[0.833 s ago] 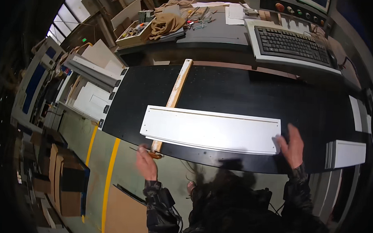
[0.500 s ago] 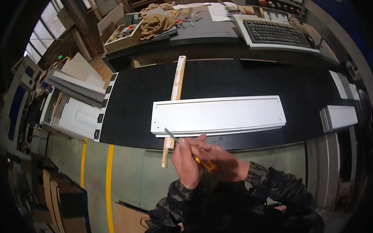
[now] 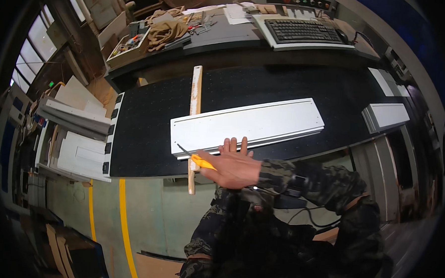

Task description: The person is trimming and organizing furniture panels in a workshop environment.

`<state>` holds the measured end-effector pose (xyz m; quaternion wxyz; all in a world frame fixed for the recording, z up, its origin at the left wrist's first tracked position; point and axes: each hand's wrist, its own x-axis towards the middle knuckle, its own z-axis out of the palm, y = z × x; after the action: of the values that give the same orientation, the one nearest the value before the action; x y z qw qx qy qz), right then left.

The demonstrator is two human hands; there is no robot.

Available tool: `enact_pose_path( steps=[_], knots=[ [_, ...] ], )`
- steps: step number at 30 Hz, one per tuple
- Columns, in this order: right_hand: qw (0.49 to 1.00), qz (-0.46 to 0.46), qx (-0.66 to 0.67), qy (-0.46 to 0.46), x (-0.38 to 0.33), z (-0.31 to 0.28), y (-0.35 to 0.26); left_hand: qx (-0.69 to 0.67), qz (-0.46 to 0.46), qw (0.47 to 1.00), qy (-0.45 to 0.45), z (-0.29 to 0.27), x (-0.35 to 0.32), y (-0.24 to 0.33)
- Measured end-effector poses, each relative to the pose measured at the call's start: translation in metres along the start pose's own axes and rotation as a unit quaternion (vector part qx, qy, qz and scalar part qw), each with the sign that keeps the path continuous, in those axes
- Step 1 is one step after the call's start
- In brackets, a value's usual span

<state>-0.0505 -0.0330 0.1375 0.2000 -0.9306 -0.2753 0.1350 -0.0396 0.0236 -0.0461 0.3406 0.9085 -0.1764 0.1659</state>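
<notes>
My right hand [image 3: 233, 168] reaches over the front edge of a stack of white panels [image 3: 248, 122]. Its fingers stretch out against that edge, while the thumb side holds a yellow-handled screwdriver [image 3: 202, 162]. The thin dark shaft points up and left, its tip over the top panel's near left corner, beside small holes. Under the stack runs a worn wooden strip [image 3: 196, 90], sticking out at the far and near sides. My left hand does not show; only a camouflage sleeve is seen at the lower middle.
The black work table [image 3: 143, 130] carries a shorter white stack [image 3: 387, 116] at right. Behind stands a bench with a keyboard [image 3: 301, 31], a tool box [image 3: 129, 45] and brown cloth [image 3: 167, 33]. White boards [image 3: 85, 153] lie at left. Yellow lines [image 3: 127, 224] mark the floor.
Both hands were together around the screwdriver; now the left has dropped out of view. My right hand has moved up to the panel edge with the tool. The view has shifted slightly.
</notes>
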Motion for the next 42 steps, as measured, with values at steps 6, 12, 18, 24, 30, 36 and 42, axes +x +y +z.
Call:
enact_pose_path(
  steps=[6,12,18,24,30,36,42],
  knots=[
    [0.991,0.101,0.086,0.001,-0.021,-0.056,0.027,0.010,0.012,1.000,0.006,0.018,0.003,-0.004],
    [0.968,0.206,0.113,0.086,-0.120,-0.081,0.089,0.076,0.103,0.988,0.086,0.004,0.021,0.030],
    [0.926,0.326,0.072,0.173,-0.181,-0.095,0.165,0.117,0.089,0.985,0.092,0.002,0.014,0.016],
    [0.888,0.358,0.195,0.215,-0.217,-0.115,0.168,0.111,0.099,0.985,0.093,0.006,0.014,0.016],
    [0.898,0.374,0.183,0.141,-0.250,-0.112,0.142,0.122,0.092,0.983,0.104,0.004,0.017,0.020],
    [0.862,0.444,0.233,0.074,-0.257,-0.115,0.114,0.108,0.082,0.987,0.089,0.007,0.016,0.015],
    [0.905,0.355,0.214,0.100,-0.235,-0.099,0.125,0.105,0.089,0.983,0.122,-0.001,0.012,0.011]
  ],
)
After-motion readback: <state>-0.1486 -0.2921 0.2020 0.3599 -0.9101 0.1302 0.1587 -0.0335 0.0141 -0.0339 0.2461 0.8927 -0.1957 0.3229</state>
